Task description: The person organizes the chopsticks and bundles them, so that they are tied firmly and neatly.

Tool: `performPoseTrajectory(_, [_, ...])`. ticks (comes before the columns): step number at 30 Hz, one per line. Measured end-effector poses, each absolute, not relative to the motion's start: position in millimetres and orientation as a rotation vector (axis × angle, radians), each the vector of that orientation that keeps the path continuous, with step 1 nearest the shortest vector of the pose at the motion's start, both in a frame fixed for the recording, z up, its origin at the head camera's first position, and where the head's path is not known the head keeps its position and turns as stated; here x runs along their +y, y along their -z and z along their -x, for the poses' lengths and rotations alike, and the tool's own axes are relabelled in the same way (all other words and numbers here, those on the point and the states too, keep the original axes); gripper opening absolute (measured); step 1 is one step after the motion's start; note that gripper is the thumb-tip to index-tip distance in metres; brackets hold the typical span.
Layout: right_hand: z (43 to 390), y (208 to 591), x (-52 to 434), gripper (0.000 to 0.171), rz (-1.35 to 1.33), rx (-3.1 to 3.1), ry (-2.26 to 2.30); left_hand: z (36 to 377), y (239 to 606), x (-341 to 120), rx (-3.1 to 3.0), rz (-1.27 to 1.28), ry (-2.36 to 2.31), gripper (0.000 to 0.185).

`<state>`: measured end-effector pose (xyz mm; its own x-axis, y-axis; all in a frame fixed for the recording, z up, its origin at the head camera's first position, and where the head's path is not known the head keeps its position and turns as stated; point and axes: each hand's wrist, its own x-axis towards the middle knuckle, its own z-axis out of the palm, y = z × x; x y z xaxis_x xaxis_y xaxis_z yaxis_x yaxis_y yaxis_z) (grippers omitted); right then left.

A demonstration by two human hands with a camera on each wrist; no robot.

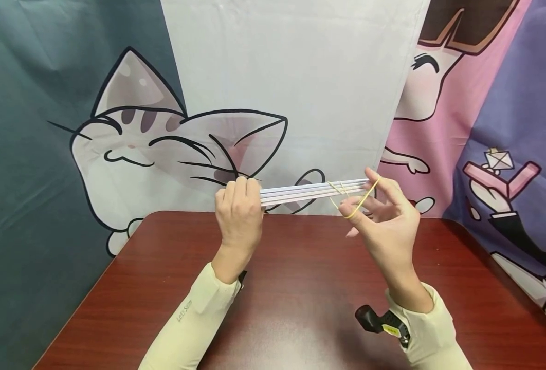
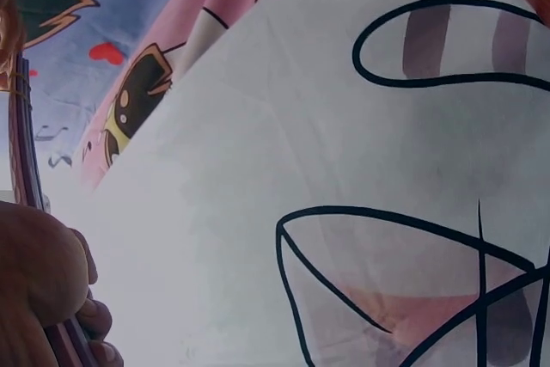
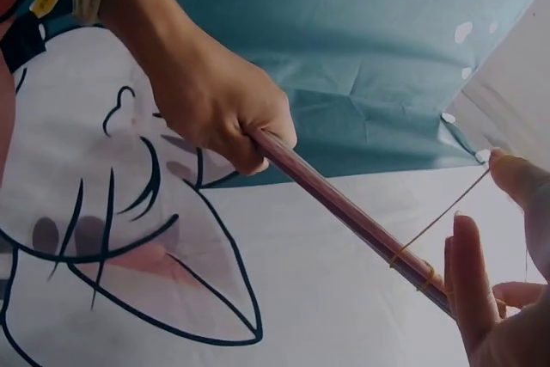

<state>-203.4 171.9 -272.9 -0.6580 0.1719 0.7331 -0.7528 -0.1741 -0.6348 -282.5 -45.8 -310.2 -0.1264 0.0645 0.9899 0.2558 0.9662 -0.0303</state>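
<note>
A bundle of slim straight sticks [image 1: 296,193], pale white, lilac and pink, spans the space between the hands above the table. My left hand [image 1: 240,210] grips one end in a fist, hiding that end. A yellow rubber band [image 1: 364,199] loops round the bundle near its other end and stretches out to my right hand [image 1: 390,216]. The right thumb and a finger are spread apart inside the loop, holding it taut. In the right wrist view, turns of the band cross the sticks [image 3: 339,204] close to the right fingers [image 3: 468,272].
The brown-red table [image 1: 291,257] lies below both hands. A cloth backdrop [image 1: 301,77] printed with a cartoon cat and other figures hangs behind it. A wrist camera [image 1: 384,322] sticks out from the right sleeve.
</note>
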Motion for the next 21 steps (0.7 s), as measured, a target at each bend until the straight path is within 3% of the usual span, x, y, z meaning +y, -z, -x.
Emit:
performPoseTrajectory(6, [203, 269, 173, 0.057, -0.592, -1.39, -2.005, 284, 308, -47, -1.681, 0.242, 0.179, 0.02])
performPoseTrajectory(13, [211, 270, 182, 0.037, -0.542, -1.43, -2.183, 283, 308, -45, -1.662, 0.292, 0.182, 0.02])
performPoseTrajectory(18, [215, 273, 190, 0.024, -0.619, -1.637, -2.184, 279, 307, -44, -1.627, 0.342, 0.148, 0.018])
performPoseTrajectory(21, [216, 273, 194, 0.024, -0.651, -1.726, -2.185, 276, 306, -42, -1.612, 0.347, 0.117, 0.018])
